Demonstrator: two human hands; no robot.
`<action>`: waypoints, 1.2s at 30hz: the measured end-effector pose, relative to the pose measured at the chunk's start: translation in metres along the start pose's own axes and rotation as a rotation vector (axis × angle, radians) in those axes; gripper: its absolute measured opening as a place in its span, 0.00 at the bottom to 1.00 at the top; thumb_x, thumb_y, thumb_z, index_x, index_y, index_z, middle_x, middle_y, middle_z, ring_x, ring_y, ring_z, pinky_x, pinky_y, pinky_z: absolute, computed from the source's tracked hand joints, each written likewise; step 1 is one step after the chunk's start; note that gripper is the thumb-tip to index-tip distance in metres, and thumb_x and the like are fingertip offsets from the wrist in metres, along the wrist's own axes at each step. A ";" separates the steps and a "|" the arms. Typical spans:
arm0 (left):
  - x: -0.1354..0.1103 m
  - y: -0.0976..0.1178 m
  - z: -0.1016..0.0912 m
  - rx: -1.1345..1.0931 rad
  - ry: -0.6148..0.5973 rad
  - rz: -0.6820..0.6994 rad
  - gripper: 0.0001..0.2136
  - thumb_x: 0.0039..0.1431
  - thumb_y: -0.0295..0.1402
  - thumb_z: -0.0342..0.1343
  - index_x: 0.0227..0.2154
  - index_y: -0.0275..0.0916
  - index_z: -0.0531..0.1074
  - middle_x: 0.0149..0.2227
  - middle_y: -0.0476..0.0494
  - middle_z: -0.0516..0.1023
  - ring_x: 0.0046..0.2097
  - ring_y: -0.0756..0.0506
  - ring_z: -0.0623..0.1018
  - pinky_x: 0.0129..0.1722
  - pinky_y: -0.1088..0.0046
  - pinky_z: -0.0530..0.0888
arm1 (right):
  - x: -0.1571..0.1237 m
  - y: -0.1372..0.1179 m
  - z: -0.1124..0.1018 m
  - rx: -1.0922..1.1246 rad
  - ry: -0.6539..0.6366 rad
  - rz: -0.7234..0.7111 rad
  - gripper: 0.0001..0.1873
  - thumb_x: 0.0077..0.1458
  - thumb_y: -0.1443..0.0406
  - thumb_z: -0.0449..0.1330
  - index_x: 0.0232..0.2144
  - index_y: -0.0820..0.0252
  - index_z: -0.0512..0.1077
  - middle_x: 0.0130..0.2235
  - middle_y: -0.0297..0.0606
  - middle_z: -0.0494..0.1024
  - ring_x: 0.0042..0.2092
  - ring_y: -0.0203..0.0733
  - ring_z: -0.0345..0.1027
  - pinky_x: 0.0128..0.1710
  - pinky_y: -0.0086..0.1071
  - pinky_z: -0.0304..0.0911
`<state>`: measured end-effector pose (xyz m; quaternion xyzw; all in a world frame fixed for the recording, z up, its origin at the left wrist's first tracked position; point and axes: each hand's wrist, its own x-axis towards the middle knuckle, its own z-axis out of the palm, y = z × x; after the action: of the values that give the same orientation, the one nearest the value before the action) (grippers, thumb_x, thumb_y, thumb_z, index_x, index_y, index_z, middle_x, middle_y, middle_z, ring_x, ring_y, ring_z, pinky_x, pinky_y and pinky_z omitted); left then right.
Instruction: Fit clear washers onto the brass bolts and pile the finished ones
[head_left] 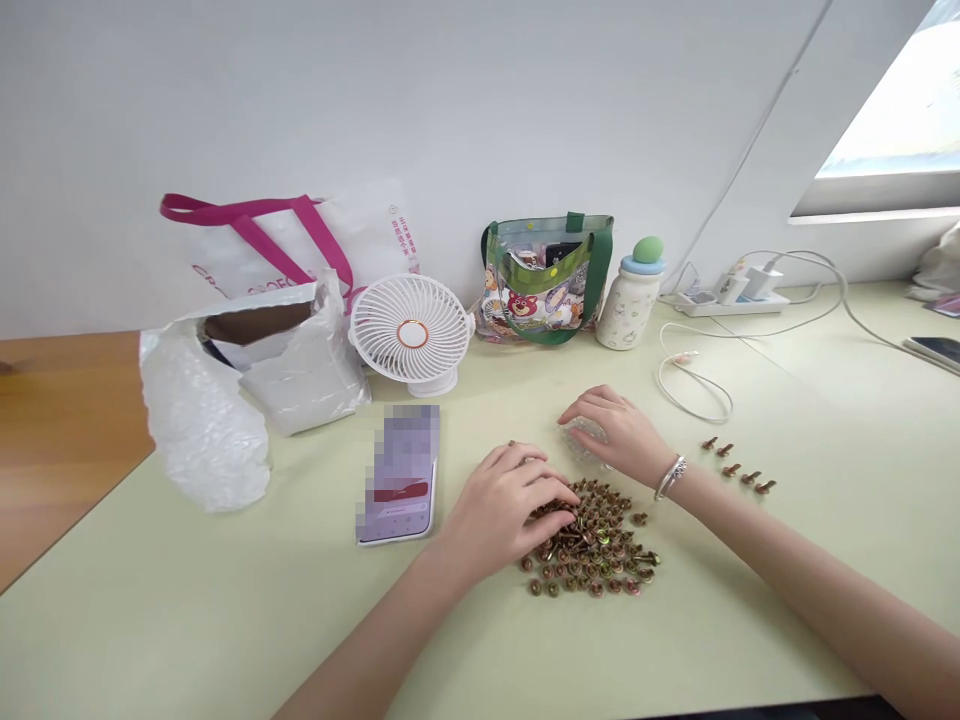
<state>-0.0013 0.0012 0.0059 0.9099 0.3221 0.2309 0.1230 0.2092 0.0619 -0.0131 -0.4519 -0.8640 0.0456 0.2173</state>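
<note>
A heap of brass-coloured screws (592,540), apparently with flanged heads, lies on the pale green table. My left hand (510,505) rests on the heap's left side, its fingers spread over the screws. Whether a screw sits under those fingertips is hidden. Behind the heap, my right hand (611,432) has its fingers curled over a small clear plastic bag (589,440) and grips it. What the bag contains cannot be made out. Several loose screws (739,470) lie apart, to the right of my right wrist.
A phone (401,475) lies left of my left hand. Behind stand a white fan (411,330), an opened white package (217,430), a patterned handbag (547,290) and a bottle (630,305). A white cable (697,385) runs from a power strip (727,303) at the back right.
</note>
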 end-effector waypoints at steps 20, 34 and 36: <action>-0.001 -0.005 -0.002 0.119 0.185 0.004 0.07 0.59 0.32 0.50 0.31 0.44 0.72 0.30 0.52 0.76 0.41 0.47 0.69 0.39 0.69 0.66 | 0.046 -0.023 0.023 0.186 -0.303 -0.234 0.03 0.53 0.68 0.55 0.31 0.60 0.70 0.33 0.38 0.73 0.40 0.41 0.63 0.38 0.32 0.60; -0.001 -0.007 -0.003 0.068 0.262 -0.171 0.06 0.58 0.31 0.51 0.37 0.42 0.70 0.33 0.50 0.76 0.41 0.47 0.70 0.38 0.70 0.69 | -0.011 -0.036 -0.009 0.778 -0.142 0.086 0.10 0.51 0.69 0.55 0.39 0.57 0.64 0.35 0.35 0.70 0.36 0.35 0.67 0.34 0.30 0.67; -0.001 -0.006 0.000 0.026 0.248 -0.122 0.06 0.57 0.30 0.52 0.38 0.42 0.69 0.34 0.50 0.76 0.40 0.47 0.70 0.38 0.70 0.70 | -0.019 -0.042 -0.011 0.943 -0.158 0.140 0.14 0.51 0.67 0.57 0.42 0.56 0.62 0.34 0.35 0.70 0.36 0.35 0.67 0.32 0.30 0.68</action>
<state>-0.0053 0.0054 0.0037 0.8545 0.3925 0.3296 0.0843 0.1914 0.0210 0.0023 -0.3564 -0.7305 0.4809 0.3287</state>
